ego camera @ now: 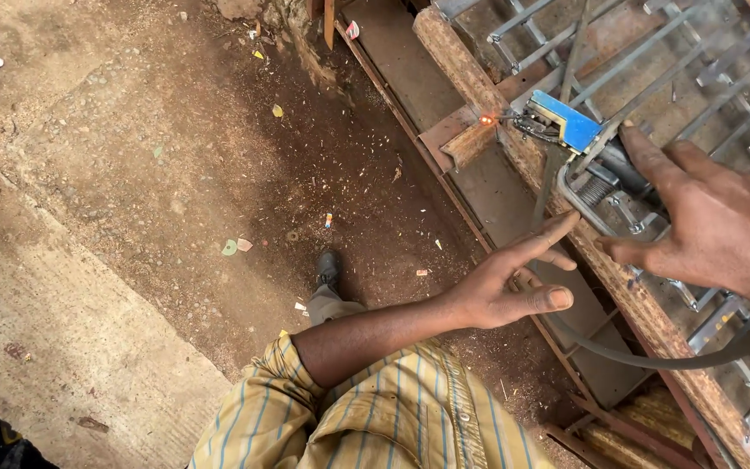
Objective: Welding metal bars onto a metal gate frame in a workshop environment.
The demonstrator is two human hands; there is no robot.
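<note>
My right hand (713,226) grips the dark handle of a welding electrode holder (566,122) with a blue top plate. Its rod tip glows orange (485,119) against a small rusty metal piece (466,143) on a long rusty bar (514,148). My left hand (514,291) hovers below it with the index finger stretched out and the thumb apart, holding nothing. A dark cable (635,356) runs from the holder past my left hand's fingers; whether they touch it I cannot tell.
A metal grille of silver bars (696,78) lies across the upper right inside the rusty frame. A flat steel plate (410,78) runs beside the bar. Dirt floor (175,156) with litter lies at left, a concrete slab (62,321) lower left, my shoe (329,269) in the middle.
</note>
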